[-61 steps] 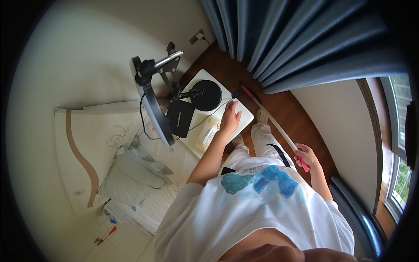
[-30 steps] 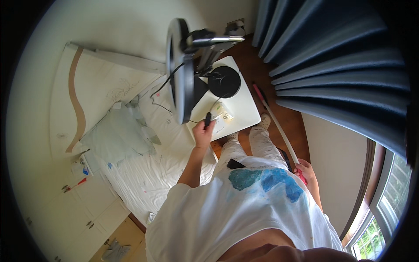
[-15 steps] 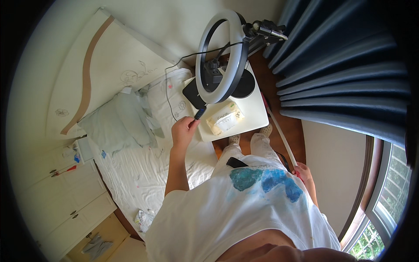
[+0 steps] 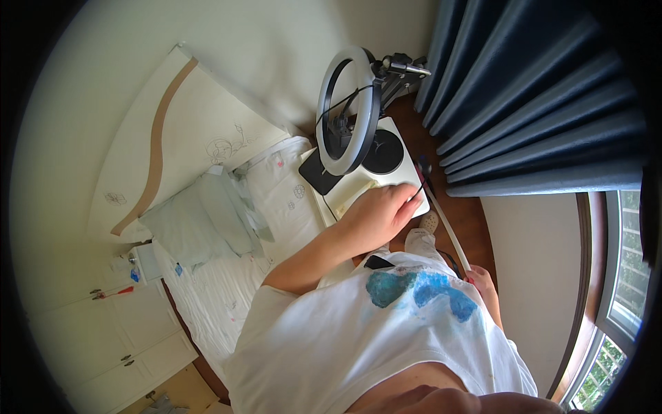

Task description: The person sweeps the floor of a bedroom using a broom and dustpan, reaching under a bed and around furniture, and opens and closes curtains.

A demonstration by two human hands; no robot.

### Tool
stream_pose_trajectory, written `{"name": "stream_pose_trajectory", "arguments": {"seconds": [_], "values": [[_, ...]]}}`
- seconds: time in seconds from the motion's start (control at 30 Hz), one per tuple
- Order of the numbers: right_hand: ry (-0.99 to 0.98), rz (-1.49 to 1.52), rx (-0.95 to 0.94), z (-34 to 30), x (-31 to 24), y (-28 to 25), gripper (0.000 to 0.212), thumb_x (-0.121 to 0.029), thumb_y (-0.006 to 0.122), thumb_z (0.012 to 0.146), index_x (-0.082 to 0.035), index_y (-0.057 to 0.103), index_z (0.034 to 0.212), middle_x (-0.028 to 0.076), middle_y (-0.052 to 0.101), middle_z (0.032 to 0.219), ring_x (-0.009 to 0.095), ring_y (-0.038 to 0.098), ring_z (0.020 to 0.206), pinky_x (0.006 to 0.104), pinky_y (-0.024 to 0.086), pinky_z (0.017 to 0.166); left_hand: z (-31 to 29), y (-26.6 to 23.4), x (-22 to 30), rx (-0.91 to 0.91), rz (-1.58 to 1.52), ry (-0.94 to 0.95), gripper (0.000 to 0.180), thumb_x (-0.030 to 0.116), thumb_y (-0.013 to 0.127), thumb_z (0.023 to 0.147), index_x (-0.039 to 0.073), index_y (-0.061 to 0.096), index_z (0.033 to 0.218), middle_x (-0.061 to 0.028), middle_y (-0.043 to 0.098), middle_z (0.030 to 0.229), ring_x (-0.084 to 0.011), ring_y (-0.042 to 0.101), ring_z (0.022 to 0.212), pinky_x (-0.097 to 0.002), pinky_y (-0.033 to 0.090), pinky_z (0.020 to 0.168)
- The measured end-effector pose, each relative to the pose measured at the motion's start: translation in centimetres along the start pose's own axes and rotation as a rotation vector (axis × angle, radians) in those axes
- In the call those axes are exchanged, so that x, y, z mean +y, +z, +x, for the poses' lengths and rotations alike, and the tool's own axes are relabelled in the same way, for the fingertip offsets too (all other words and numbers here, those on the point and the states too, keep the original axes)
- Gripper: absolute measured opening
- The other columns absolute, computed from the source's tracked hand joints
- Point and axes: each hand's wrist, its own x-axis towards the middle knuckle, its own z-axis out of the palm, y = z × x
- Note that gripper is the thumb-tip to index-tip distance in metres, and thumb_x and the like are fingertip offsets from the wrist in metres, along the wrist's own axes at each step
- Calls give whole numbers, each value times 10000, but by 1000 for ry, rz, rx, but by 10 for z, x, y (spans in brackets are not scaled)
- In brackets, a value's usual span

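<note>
My left hand (image 4: 383,210) reaches across the white bedside table (image 4: 393,127), fingers pinched on a thin black cable. A small dark end piece (image 4: 425,168) of that cable stands out past the fingertips, beyond the table's right edge. Low at my right side, my right hand (image 4: 484,279) is closed around something red at the near end of a long, narrow white strip or pole (image 4: 449,231). Whether the two are one object I cannot tell. Under my left forearm and hand, a soft tissue pack (image 4: 356,196) is mostly covered.
A ring light (image 4: 349,110) on a jointed arm (image 4: 403,67) hangs over the table. On it lie a round black base (image 4: 383,152) and a flat black slab (image 4: 319,172). The bed (image 4: 207,286) is at left, dark blue curtains (image 4: 524,103) at right. A black phone-like object (image 4: 378,262) sits at my waist.
My left hand has swung right across the table with the cable end, from beside the bed to the table's right edge, now covering much of the tissue pack. My right hand stays low.
</note>
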Motion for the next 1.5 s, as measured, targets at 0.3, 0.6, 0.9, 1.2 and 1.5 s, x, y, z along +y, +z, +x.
{"name": "stream_pose_trajectory", "arguments": {"seconds": [0.3,0.6,0.9,1.2,1.5], "values": [[-14,-6,52,12,26,-7,295,-62,474,780,-17,431,1068,58,481,573,123,436,392,238,362,344,88,-68,46,128,-834,-60,229,179,428,860,-30,494,924,-17,448,559,-72,426,457,-218,417,447],[-10,23,23,23,32,-14,297,-59,478,777,-33,435,1070,55,486,573,123,438,391,242,365,339,132,-96,35,105,-933,-8,279,159,430,838,-67,490,989,-13,428,590,-93,401,486,-250,405,491],[-3,13,42,25,25,-19,301,-57,486,773,-21,437,1069,60,499,573,121,443,393,242,365,334,84,-140,-3,303,-1029,-138,227,135,449,824,-28,542,952,16,382,576,-58,313,460,-219,305,446],[-79,-36,44,28,21,-24,270,-52,528,754,42,487,1003,56,521,604,122,501,490,232,423,457,-59,-128,-158,826,-1347,-464,142,124,453,818,5,501,880,29,358,539,-58,306,417,-193,262,389],[-135,-298,34,7,-14,-8,242,-104,553,744,13,539,955,16,521,605,92,491,515,208,402,478,-217,12,-276,1023,-1238,-965,81,112,461,787,41,500,789,3,429,527,-103,389,416,-246,371,412]]}}
